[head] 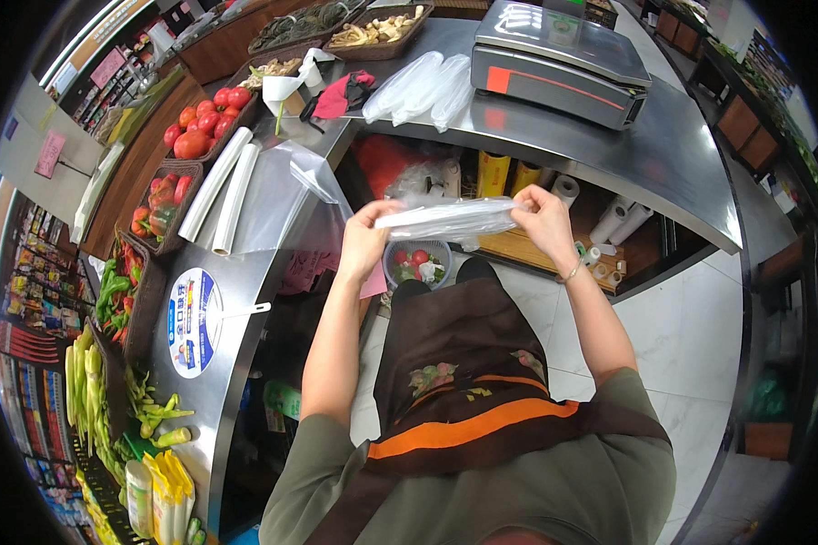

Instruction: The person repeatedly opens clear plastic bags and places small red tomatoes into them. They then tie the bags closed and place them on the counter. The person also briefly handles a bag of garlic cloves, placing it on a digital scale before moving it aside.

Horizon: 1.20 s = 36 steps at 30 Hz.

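Note:
A folded strip of clear plastic bag or film (450, 219) is stretched sideways before my body, above a round basket (417, 264) with red and green produce. My left hand (368, 235) pinches its left end, and my right hand (542, 218) pinches its right end between thumb and fingers. Folded clear plastic bags (419, 88) lie on the metal counter beside a weighing scale (559, 61). At the left, two rolls of clear film (225, 194) rest on the counter, with a loose clear sheet (279, 194) spread beside them.
Baskets of tomatoes (208, 122) and peppers (119, 293) line the counter's left side. A round printed fan (194, 323) lies nearer. Beneath the counter, a wooden shelf (518, 246) bears film rolls (613, 218). The counter's metal edge (682, 216) reaches to the right.

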Available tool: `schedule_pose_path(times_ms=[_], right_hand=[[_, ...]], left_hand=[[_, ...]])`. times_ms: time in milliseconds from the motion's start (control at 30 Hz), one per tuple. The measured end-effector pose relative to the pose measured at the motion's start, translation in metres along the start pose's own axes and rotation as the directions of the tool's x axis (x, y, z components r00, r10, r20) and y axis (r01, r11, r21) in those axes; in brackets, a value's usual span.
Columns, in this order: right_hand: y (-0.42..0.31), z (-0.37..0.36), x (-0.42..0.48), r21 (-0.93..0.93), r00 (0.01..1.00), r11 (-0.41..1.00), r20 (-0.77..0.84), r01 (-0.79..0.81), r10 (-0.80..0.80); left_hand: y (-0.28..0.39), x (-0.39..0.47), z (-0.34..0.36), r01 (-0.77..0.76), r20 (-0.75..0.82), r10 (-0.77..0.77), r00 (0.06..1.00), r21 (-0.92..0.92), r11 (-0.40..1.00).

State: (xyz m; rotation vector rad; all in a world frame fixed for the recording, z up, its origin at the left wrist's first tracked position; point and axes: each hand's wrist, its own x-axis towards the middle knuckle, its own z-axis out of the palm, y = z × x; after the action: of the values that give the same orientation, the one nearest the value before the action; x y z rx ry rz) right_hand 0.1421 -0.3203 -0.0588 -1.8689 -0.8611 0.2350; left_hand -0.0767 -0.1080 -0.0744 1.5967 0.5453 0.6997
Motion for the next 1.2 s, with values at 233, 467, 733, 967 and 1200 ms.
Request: schedule_pose_path(times_ms=[233, 467, 733, 967, 1200], right_hand=[[0.014, -0.015, 0.028, 0.546, 0.890, 0.744, 0.431, -0.386, 0.145], [-0.009, -0.025, 0.030, 0.696, 0.757, 0.577, 0.624, -0.427, -0.193], [-0.058, 0.078, 0.070, 0.906, 0.901, 0.116, 0.419, -0.406, -0.117], [-0.079, 0.165, 0.142, 0.934, 0.950, -0.268, 0.280, -0.237, 0.137], [-0.083, 0.193, 0.190, 0.908, 0.893, -0.322, 0.360, -0.269, 0.269]], left_hand=[[0.057, -0.010, -0.037, 0.243, 0.419, -0.186, 0.889, -0.087, 0.966], [0.075, 0.035, -0.076, 0.152, 0.394, -0.074, 0.916, -0.171, 0.974], [0.158, 0.113, -0.057, -0.326, -0.239, 0.253, 0.937, -0.345, 0.880], [0.144, 0.098, -0.079, -0.229, -0.164, 0.210, 0.964, -0.105, 0.968], [0.116, 0.079, -0.134, -0.049, -0.199, 0.061, 0.978, 0.065, 0.997]])
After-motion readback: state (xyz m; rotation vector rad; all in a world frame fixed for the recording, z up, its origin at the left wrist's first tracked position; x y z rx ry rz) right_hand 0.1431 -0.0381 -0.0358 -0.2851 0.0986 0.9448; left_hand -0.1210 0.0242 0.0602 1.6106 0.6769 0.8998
